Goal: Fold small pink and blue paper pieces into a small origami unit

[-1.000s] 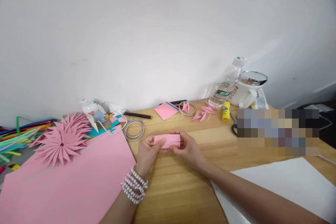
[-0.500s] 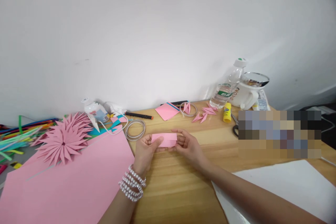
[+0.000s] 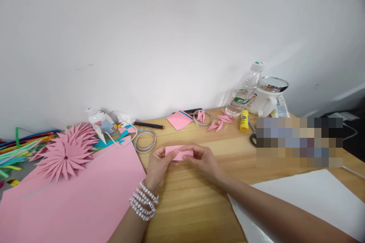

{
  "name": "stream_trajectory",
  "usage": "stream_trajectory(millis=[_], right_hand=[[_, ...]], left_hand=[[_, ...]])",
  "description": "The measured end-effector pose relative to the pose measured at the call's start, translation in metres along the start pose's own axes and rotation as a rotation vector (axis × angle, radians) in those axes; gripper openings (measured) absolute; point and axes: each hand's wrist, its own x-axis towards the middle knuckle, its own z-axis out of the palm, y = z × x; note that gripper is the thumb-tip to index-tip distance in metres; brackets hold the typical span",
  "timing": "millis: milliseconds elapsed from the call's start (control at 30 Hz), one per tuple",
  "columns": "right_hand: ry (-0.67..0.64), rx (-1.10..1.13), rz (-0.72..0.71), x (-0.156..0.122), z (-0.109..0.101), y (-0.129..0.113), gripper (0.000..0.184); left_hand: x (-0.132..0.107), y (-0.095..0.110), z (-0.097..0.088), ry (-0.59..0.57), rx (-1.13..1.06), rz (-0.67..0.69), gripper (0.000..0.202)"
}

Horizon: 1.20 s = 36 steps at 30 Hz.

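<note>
A small folded pink paper piece [image 3: 179, 152] is pinched between both hands above the wooden table [image 3: 188, 201]. My left hand [image 3: 158, 167], with pearl bracelets at the wrist, grips the piece's left end between thumb and fingers. My right hand [image 3: 201, 159] closes over its right end and top edge. Part of the paper is hidden under my right fingers.
A large pink sheet [image 3: 74, 193] and a pink paper flower [image 3: 64, 155] lie to the left. A white sheet [image 3: 299, 201] is at the right. Behind lie tape rings [image 3: 145, 140], pink squares [image 3: 179, 119], folded pink petals [image 3: 219, 123], glue stick [image 3: 244, 120], scissors [image 3: 252, 136], water bottle [image 3: 243, 93] and white mug [image 3: 265, 100].
The pink piece has been folded narrower and lowered a little. My right fingers moved left over its top edge. Both hands stay on it.
</note>
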Motion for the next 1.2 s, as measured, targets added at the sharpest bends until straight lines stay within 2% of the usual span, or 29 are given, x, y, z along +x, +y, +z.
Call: stream_trajectory(millis=[233,433,533,733,933,1200], right_hand=[[0.049,-0.018,-0.008,0.001,0.001,0.0,0.018],[0.088,-0.016,0.049,0.001,0.001,0.005,0.021],[0.086,-0.03,0.031,0.002,0.001,0.005,0.021],[0.083,-0.016,0.015,0.001,0.001,0.007,0.021],[0.068,0.026,0.031,0.002,0.001,0.007,0.022],[0.078,0.083,0.075,0.002,0.002,0.006,0.025]], left_hand=[[-0.001,0.0,-0.001,-0.066,0.021,-0.013,0.028],[-0.002,0.0,0.0,-0.15,0.071,-0.097,0.04],[-0.001,-0.001,0.0,-0.14,0.074,-0.11,0.04],[-0.001,-0.001,0.004,-0.045,0.108,-0.109,0.032],[-0.001,0.005,0.003,-0.067,0.103,-0.112,0.029],[0.002,0.01,-0.002,-0.036,0.136,-0.108,0.028]])
